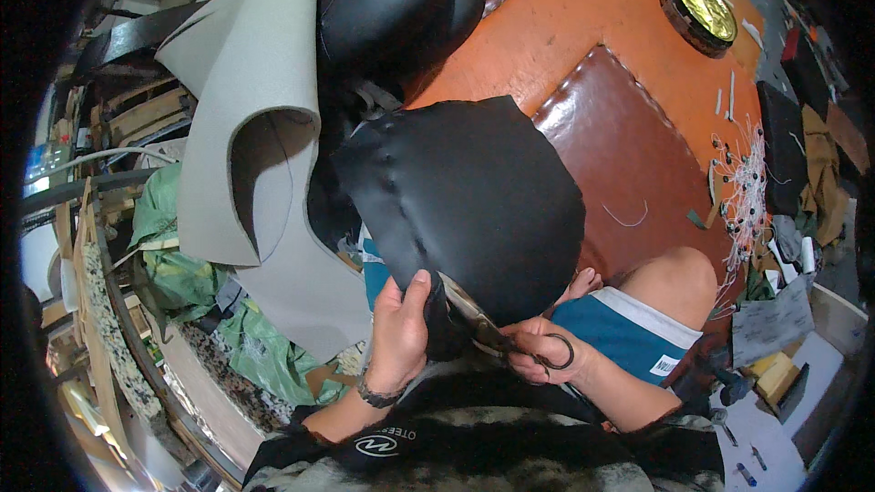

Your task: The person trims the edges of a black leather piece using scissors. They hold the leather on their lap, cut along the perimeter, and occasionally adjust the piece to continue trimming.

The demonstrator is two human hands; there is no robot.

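Observation:
A broad sheet of black leather-like material [483, 191] lies across my lap, with a stitched seam down its left part. My left hand [401, 323] pinches its near edge, thumb on top. In my right hand [538, 349] is a pair of scissors [488, 330], fingers through the dark handle loops. Their blades point up and left, at the near edge of the black sheet, close to my left thumb. Whether the blades are parted around the material I cannot tell.
Grey foam sheeting [264, 64] curls at the left beside a large black padded piece [383, 9]. Brown glossy sheet [629, 146] covers part of the orange floor [510, 55]. Farther right are a round tin [700, 11], tangled white strings [743, 187] and a yellow block [775, 378].

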